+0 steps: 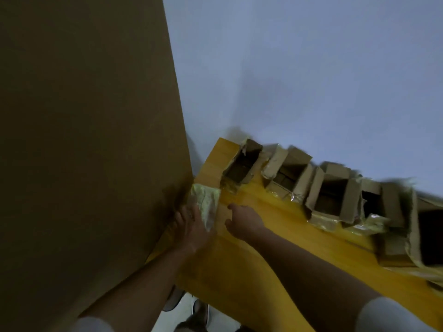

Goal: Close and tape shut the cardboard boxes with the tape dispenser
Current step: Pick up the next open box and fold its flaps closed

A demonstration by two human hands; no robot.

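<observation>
1. Left hand (191,226): fingers spread flat, pressing against the big cardboard panel (84,140) and crumpled tape wad (206,202); nothing gripped.
2. Right hand (242,219): loosely curled, empty, over the yellow table (239,259).
3. Open cardboard boxes (333,190): row running rightward, beyond and nearer the right hand.
4. Tape dispenser: not visible.

One head-worn view, tilted, looks forward and down along both forearms, near enough that the left hand (191,226) and right hand (242,221) sit at lower centre. Beyond the hands the table (239,271) runs off to the right; a brown panel (84,140) fills the left.
</observation>
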